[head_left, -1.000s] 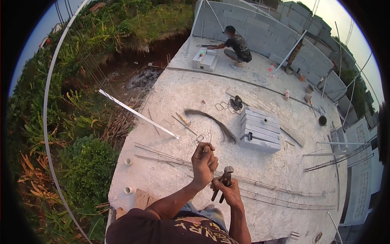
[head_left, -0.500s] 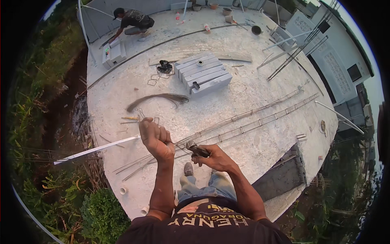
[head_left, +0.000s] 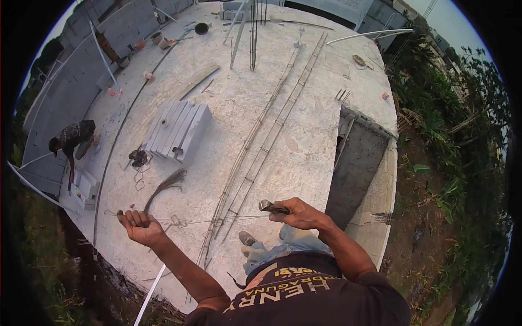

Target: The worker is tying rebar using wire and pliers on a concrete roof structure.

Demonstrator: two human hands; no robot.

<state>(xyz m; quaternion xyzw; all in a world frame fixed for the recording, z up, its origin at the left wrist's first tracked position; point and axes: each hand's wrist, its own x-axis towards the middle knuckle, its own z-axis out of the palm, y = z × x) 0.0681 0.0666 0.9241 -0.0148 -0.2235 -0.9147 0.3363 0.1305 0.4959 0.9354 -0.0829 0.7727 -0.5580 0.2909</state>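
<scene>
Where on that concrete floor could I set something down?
Bare concrete shows between the block stack and the long rebar, and again between that rebar and the dark opening. Beyond the left hand it's crowded: wire bunch, wire loops, black bundle. A thin wire runs across to the right hand.

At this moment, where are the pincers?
In the head view, the pincers are a little below and right of the centre, in the right hand; the left shoe shows lower, to their left.
</scene>
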